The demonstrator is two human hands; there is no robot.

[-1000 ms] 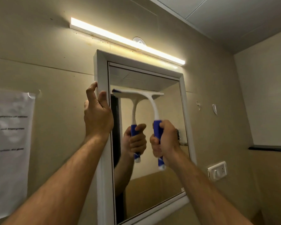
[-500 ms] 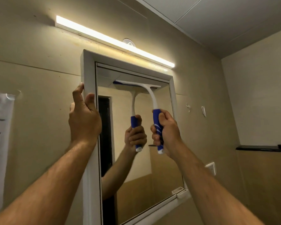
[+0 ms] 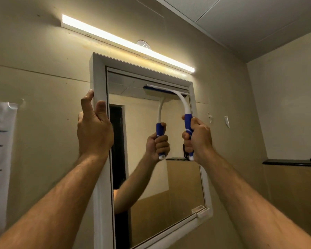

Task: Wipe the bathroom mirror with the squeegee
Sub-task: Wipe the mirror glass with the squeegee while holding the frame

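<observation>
A white-framed mirror (image 3: 99, 123) hangs on the beige wall. My right hand (image 3: 197, 139) grips the blue handle of a squeegee (image 3: 184, 105) with a curved white neck. Its blade lies flat against the glass near the top right corner of the mirror. My left hand (image 3: 94, 130) holds the mirror frame's left edge, with the thumb on its front and the fingers round its outer side. The glass reflects the squeegee and my right hand.
A lit tube light (image 3: 127, 44) runs above the mirror. A paper sheet (image 3: 0, 150) is stuck to the wall at left. A dark shelf (image 3: 291, 162) juts from the right wall. Two small hooks (image 3: 226, 121) sit on the wall right of the mirror.
My right hand has carried the squeegee up and to the right, from the mirror's upper middle to near its top right corner. The left hand stays on the frame.
</observation>
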